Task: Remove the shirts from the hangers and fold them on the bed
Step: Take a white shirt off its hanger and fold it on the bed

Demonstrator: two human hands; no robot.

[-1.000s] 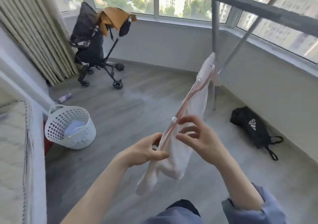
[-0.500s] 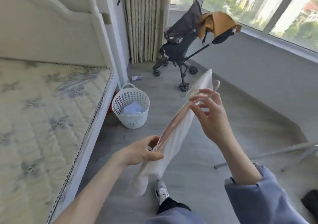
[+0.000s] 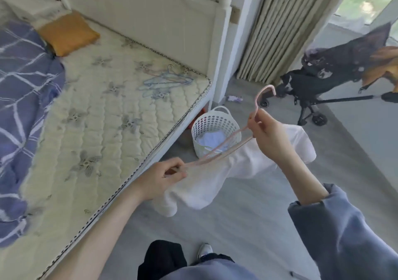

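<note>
Left grip (image 3: 170,172), right grip (image 3: 267,135) pinch slim pink hanger (image 3: 237,144) (limp white shirt (image 3: 200,189)).

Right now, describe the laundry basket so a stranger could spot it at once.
Find the bed; follow its edge to the corner nearest the curtain. On the floor there stands the basket: white, round, dotted with holes, unlike the black stroller beyond.

Left hand (image 3: 165,173) low and pinching, right hand (image 3: 268,136) raised farther out, fingers (image 3: 256,129) curled in grip
</note>
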